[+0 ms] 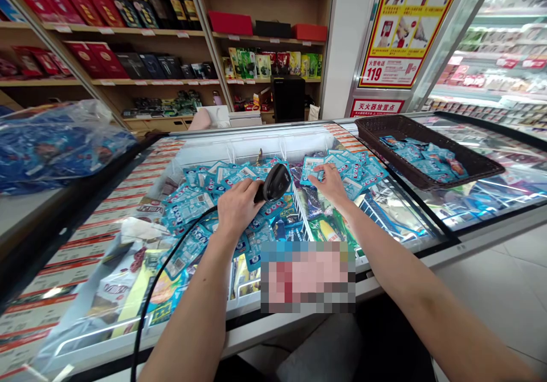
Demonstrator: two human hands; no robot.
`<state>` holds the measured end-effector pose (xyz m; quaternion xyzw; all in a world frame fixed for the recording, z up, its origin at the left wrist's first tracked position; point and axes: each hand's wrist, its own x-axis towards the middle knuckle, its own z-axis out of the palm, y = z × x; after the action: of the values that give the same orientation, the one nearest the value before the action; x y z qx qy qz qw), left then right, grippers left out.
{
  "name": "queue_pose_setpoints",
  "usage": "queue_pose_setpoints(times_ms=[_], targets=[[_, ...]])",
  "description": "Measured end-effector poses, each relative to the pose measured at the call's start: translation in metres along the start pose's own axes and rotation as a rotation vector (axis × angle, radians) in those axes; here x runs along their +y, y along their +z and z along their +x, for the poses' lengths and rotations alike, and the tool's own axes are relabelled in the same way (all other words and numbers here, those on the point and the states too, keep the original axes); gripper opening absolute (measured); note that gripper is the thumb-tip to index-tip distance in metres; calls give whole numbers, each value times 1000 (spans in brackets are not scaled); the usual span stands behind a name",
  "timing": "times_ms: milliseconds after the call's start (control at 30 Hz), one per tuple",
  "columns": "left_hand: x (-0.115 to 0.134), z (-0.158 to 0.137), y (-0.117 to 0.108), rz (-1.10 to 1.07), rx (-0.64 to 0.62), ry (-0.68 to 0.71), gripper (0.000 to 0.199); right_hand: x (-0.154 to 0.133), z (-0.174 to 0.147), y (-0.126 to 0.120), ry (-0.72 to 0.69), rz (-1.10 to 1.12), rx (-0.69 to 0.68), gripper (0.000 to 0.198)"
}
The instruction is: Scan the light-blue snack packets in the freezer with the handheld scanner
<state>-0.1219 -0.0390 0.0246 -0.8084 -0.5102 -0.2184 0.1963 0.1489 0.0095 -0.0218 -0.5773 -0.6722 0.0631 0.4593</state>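
My left hand (240,205) is closed around the handle of a black barcode scanner (277,181), whose dark cable runs down past my forearm. The scanner's head is tilted up over a pile of small blue packets (196,202) spread on the glass freezer lid. To its right, the thumb and fingers of my right hand (330,181) pinch the edge of a blue packet (311,167) with a barcode label. More blue packets (356,165) lie just beyond that hand, overlapping one another.
A brown basket (470,183) holding several blue packets stands on the freezer at right. A bulging clear-and-blue plastic bag (64,148) sits at left. Frozen goods show through the glass lid (384,222). Behind are wooden shelves (149,32) with bottles and boxes.
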Motion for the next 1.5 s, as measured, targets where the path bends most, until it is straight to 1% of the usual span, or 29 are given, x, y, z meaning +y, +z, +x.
queue_pose_setpoints(times_ms=[67,200,233,300,367,467,533,600,733,933,1067,1267,1500], targets=[[0,0,0,6,-3,6,32,0,-1,0,3,2,-22,34],[0,0,0,5,-17,14,33,-2,-2,-1,-4,114,-30,60],[0,0,1,0,-23,16,34,-2,-2,-1,9,145,-29,64],[0,-1,1,-12,-37,20,35,-1,-1,0,46,200,-22,67],[0,0,2,-23,-49,24,36,2,1,2,71,260,-19,64],[0,0,3,-35,-52,37,36,8,5,4,52,339,-39,53],[-1,0,3,-36,-50,46,36,11,6,2,27,340,-47,46],[-1,0,4,-31,-57,52,36,12,7,1,14,312,-43,42],[-1,0,4,-27,-88,60,38,10,5,0,8,354,-37,41],[0,1,3,-19,-110,68,36,12,6,4,80,365,-21,34],[0,1,2,-25,-110,76,36,15,8,6,57,391,-6,32],[1,2,3,-42,-112,84,36,11,8,5,83,380,-10,33],[-1,2,3,-15,-119,111,36,11,8,4,54,404,-2,33]])
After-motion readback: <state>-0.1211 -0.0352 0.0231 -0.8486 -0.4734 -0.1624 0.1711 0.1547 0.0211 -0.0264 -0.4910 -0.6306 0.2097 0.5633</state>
